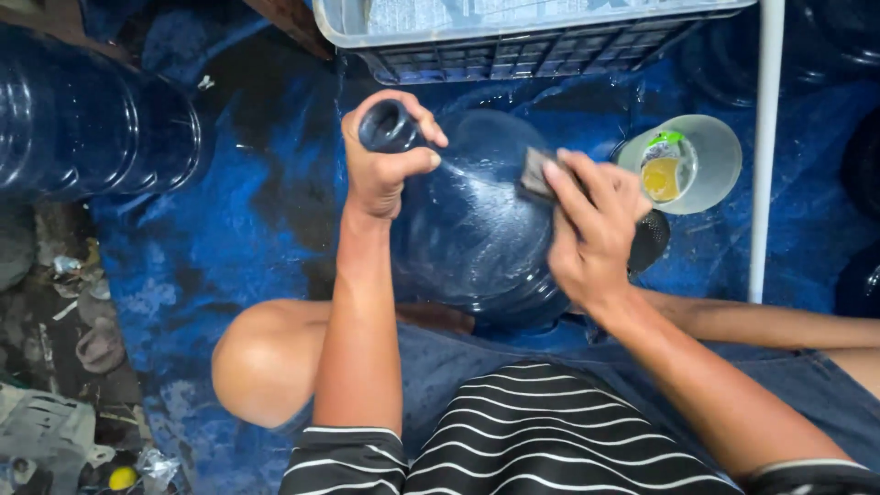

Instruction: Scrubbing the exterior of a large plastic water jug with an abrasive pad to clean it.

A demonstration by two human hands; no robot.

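Observation:
A large blue water jug [467, 229] stands between my knees on a blue tarp, wet and soapy on its shoulder. My left hand [380, 160] is wrapped around the jug's neck [387, 126], with the dark mouth showing above my fingers. My right hand [591, 225] presses a small dark scrubbing pad [534, 172] against the jug's upper right shoulder.
A pale plastic cup [710, 170] holding yellow liquid and a green sachet sits to the right. A white pipe [764, 151] stands upright beside it. A grey plastic crate [513, 41] is at the top. Another blue jug [87, 119] lies at the left. Debris litters the lower-left ground [64, 385].

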